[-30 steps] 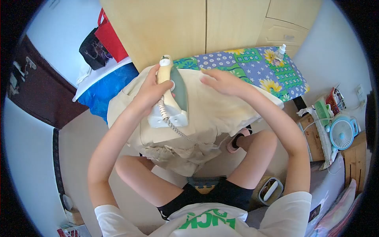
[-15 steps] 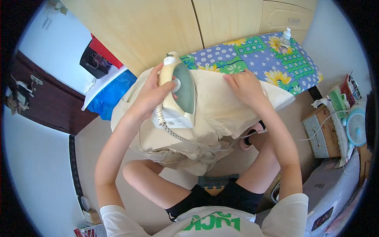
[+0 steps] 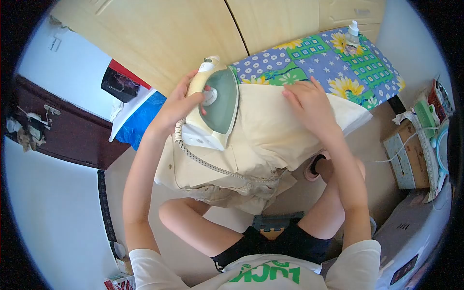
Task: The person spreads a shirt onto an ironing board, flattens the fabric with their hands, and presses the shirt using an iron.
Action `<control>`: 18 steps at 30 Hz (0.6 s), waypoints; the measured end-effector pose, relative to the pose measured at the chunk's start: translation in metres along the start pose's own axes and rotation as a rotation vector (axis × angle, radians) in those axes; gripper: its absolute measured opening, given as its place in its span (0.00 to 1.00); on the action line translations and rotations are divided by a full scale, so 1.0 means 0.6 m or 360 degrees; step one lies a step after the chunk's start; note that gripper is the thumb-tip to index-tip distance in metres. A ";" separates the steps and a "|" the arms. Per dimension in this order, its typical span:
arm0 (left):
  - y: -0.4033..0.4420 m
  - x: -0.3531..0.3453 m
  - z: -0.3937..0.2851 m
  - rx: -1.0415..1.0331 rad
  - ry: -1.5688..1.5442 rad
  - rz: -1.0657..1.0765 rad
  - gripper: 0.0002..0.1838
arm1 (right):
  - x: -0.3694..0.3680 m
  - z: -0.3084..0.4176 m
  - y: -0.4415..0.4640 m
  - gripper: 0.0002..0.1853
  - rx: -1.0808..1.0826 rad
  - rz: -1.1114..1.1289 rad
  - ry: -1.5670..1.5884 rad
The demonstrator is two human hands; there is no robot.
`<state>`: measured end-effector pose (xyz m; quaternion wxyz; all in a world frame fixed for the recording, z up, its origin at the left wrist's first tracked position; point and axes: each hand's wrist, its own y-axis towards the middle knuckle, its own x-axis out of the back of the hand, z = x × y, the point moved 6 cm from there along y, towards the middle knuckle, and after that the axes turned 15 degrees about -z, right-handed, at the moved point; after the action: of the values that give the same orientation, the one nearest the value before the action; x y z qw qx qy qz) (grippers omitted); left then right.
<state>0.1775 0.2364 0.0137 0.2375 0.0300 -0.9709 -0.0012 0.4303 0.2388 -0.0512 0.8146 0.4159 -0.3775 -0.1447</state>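
Note:
A beige garment (image 3: 270,121) lies over the near part of a patterned ironing board (image 3: 314,60). My left hand (image 3: 181,104) is wrapped round the handle of a white and green iron (image 3: 222,104), which rests on the garment's left part with its tip pointing away from me. From the iron's heel a speckled cord (image 3: 208,165) runs right across the cloth. My right hand (image 3: 309,104) lies on the garment's far right part, near its edge, with the fingers spread.
A clear spray bottle (image 3: 353,34) stands at the board's far end. Behind the board is a wooden cabinet (image 3: 280,24). Boxes (image 3: 408,157) and a blue fan (image 3: 441,145) are at the right. A black bag (image 3: 118,84) sits at the left.
My right hand has moved right and come down onto the cloth. My left hand still holds the iron, now tilted a little more to the right. The view has shifted.

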 end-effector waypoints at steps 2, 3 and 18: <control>-0.001 -0.001 -0.003 0.0015 -0.0019 -0.0010 0.36 | -0.001 -0.009 -0.004 0.13 -0.0016 0.0175 -0.0151; -0.003 -0.001 -0.006 0.0018 -0.0022 -0.0008 0.36 | 0.001 -0.009 -0.004 0.13 -0.0016 0.0179 -0.0153; -0.060 -0.009 -0.002 0.0225 -0.0259 -0.0037 0.39 | -0.004 -0.010 0.000 0.13 -0.0111 0.0243 -0.0203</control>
<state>0.1847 0.2006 0.0115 0.1552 0.0579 -0.9842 0.0621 0.4330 0.2437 -0.0548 0.8116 0.3472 -0.4539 -0.1217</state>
